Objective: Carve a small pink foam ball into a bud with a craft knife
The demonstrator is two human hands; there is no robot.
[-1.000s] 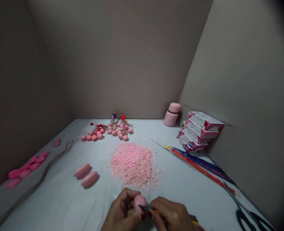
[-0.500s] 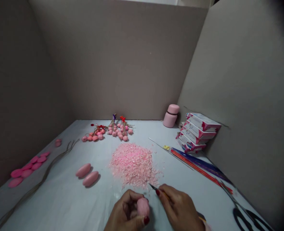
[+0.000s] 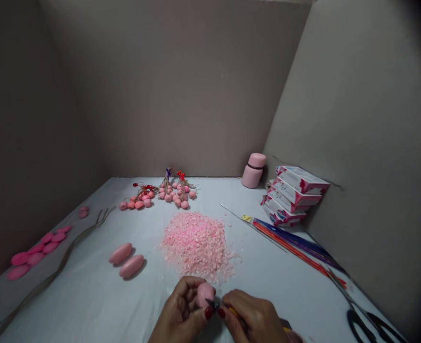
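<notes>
My left hand (image 3: 184, 309) is closed around a rounded pink piece that looks like soap (image 3: 205, 293), holding it at the bottom centre. In my right hand (image 3: 255, 314) is a small craft knife (image 3: 214, 304) with a dark blade and a yellow-orange handle. Its blade tip lies against the front of the pink piece, close to my left thumb. Just beyond both hands spreads a heap of pink shavings (image 3: 196, 243). Two smooth pink oval bars (image 3: 132, 266) rest side by side to the left.
Bunches of pink balls on stems (image 3: 176, 193) lie at the back. Bright pink ovals (image 3: 35, 257) and long brown stems (image 3: 65, 255) are at left. On the right are a pink flask (image 3: 253, 171), stacked boxes (image 3: 294, 195), red and blue strips (image 3: 285, 240) and scissors (image 3: 356, 309).
The knife has moved left and down from beside the shavings onto the pink piece. My left hand has turned the piece and shifted slightly left. The view has tilted a little.
</notes>
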